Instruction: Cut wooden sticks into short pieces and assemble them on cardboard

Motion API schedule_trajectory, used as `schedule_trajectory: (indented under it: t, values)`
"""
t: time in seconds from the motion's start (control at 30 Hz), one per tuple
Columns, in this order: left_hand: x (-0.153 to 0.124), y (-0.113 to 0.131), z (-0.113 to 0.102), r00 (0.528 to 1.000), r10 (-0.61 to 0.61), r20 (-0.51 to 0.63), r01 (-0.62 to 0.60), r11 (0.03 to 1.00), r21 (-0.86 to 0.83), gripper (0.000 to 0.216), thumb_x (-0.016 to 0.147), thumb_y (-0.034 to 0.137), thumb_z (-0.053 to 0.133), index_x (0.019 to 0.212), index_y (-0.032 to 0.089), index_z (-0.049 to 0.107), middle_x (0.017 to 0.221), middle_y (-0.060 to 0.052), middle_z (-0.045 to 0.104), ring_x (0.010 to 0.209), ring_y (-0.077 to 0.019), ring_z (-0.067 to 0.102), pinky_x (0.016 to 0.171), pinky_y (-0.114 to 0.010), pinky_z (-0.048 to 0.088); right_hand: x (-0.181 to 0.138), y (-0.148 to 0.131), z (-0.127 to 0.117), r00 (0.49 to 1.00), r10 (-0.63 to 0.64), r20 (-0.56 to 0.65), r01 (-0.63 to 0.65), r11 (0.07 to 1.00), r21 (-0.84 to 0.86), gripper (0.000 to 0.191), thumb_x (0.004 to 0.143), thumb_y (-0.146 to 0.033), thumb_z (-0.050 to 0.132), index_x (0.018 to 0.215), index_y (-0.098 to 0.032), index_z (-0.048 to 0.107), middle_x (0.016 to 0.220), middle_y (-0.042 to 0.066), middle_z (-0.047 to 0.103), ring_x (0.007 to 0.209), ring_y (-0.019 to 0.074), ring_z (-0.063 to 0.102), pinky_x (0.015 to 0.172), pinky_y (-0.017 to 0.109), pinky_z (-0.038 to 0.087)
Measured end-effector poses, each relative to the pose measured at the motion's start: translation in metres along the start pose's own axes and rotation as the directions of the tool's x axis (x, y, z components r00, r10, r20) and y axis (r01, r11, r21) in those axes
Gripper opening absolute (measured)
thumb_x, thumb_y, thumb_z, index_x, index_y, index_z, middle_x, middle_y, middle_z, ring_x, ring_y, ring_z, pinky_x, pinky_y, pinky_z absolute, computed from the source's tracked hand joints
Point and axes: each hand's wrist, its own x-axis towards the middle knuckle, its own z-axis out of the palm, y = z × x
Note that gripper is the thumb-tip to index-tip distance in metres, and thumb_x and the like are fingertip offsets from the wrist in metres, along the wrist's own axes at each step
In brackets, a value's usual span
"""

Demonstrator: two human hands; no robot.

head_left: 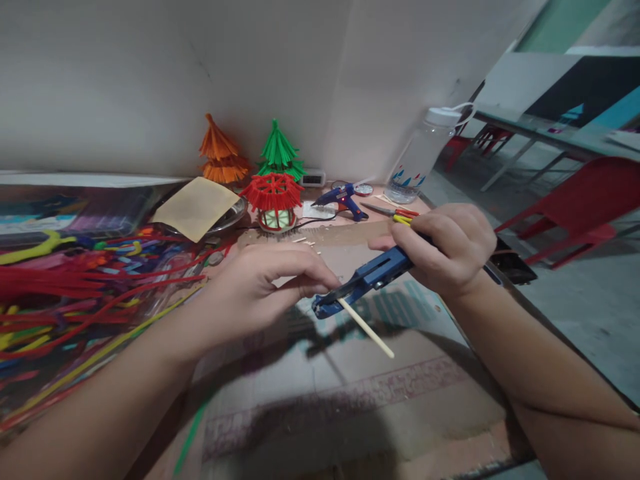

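Observation:
My right hand (450, 247) is closed around the handle of a blue hand cutter (383, 270), whose jaws point left and down. Between those jaws lies a thin pale wooden stick (367, 328), its free end slanting toward me on the right. At the other side of the jaws, my left hand (280, 283) pinches the stick's far end between thumb and fingers; its fingertips are close to the blade and hide that end. Both hands are raised over a cardboard sheet (310, 400), where their shadows fall.
Coloured pipe cleaners (60, 293) fill the left side. At the back stand an orange tree (220, 157), a green tree (277, 150), a red-roofed piece (275, 197), a blue glue gun (343, 198), scissors (387, 211) and a clear bottle (415, 157). A red chair (585, 207) stands right.

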Motion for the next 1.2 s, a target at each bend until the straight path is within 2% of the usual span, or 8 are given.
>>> schedule_trajectory:
  t: [0.33,0.47,0.53,0.63,0.7,0.77,0.93,1.2]
  values:
    - [-0.001,0.003,-0.003,0.999,-0.032,0.038,0.033,0.999,-0.018,0.014,0.097,0.015,0.059,0.096,0.02,0.072,0.092,-0.002,0.075,0.087,-0.0128,0.069,0.08,-0.02,0.053,-0.006,0.002,0.003,0.999,-0.032,0.008,0.032,0.998,0.057,0.012,0.088,-0.041,0.073,0.097,-0.034,0.073,0.072,-0.002,0.068,0.068,0.0169,0.061,0.065,0.032,0.044]
    - [-0.005,-0.013,-0.006,0.994,-0.094,0.047,0.094,0.996,-0.002,0.042,0.094,0.021,0.066,0.136,0.026,0.061,0.13,-0.008,0.068,0.108,-0.0185,0.067,0.094,-0.028,0.054,0.001,-0.007,0.002,0.999,0.039,-0.019,-0.032,0.956,0.293,0.026,0.087,-0.027,0.071,0.112,-0.034,0.069,0.086,0.0,0.072,0.08,0.0191,0.065,0.075,0.033,0.049]
    - [-0.004,-0.022,-0.001,0.989,-0.146,0.008,0.147,0.988,-0.042,0.067,0.088,0.029,0.076,0.148,0.029,0.048,0.144,-0.01,0.059,0.114,-0.0227,0.065,0.096,-0.033,0.055,0.006,-0.02,0.003,0.983,0.158,0.091,-0.182,0.86,0.477,0.031,0.087,-0.024,0.069,0.117,-0.03,0.066,0.1,0.003,0.074,0.093,0.0215,0.068,0.083,0.036,0.052]
    - [0.001,-0.026,0.019,0.967,-0.211,-0.146,0.204,0.977,-0.061,0.068,0.08,0.032,0.083,0.141,0.023,0.055,0.147,-0.013,0.056,0.125,-0.0292,0.059,0.107,-0.045,0.05,0.008,-0.049,0.01,0.882,0.331,0.335,-0.47,0.573,0.671,0.037,0.083,-0.026,0.074,0.118,-0.024,0.065,0.113,0.007,0.073,0.103,0.0239,0.069,0.088,0.037,0.054]
    - [0.004,-0.023,0.036,0.95,-0.216,-0.225,0.18,0.969,-0.17,0.066,0.079,0.036,0.083,0.138,0.021,0.057,0.143,-0.014,0.059,0.13,-0.0302,0.057,0.112,-0.046,0.046,0.005,-0.068,0.018,0.829,0.306,0.468,-0.557,0.387,0.735,0.037,0.079,-0.026,0.077,0.114,-0.023,0.066,0.11,0.006,0.074,0.099,0.0234,0.07,0.085,0.035,0.055]
    - [0.003,-0.02,0.051,0.913,-0.322,-0.251,0.268,0.937,-0.225,0.059,0.081,0.037,0.081,0.134,0.022,0.061,0.137,-0.012,0.064,0.13,-0.0297,0.058,0.113,-0.047,0.046,0.001,-0.082,0.025,0.776,0.27,0.571,-0.63,0.273,0.727,0.041,0.074,-0.023,0.078,0.114,-0.022,0.067,0.109,0.006,0.074,0.097,0.0239,0.07,0.084,0.035,0.055]
    - [-0.002,-0.019,0.069,0.835,-0.458,-0.303,0.383,0.881,-0.276,0.047,0.08,0.032,0.078,0.125,0.022,0.067,0.126,-0.009,0.072,0.124,-0.0292,0.064,0.109,-0.048,0.051,-0.003,-0.097,0.031,0.69,0.253,0.678,-0.721,0.153,0.676,0.06,0.069,-0.009,0.066,0.127,-0.022,0.064,0.119,0.009,0.073,0.107,0.0263,0.069,0.094,0.042,0.053]
    - [-0.002,-0.017,0.062,0.84,-0.445,-0.311,0.389,0.893,-0.226,0.045,0.079,0.03,0.076,0.122,0.022,0.067,0.131,-0.008,0.071,0.125,-0.0282,0.065,0.11,-0.046,0.051,-0.002,-0.102,0.031,0.732,0.263,0.628,-0.677,0.183,0.713,0.058,0.071,-0.018,0.067,0.129,-0.023,0.063,0.125,0.009,0.071,0.116,0.0293,0.067,0.101,0.044,0.052]
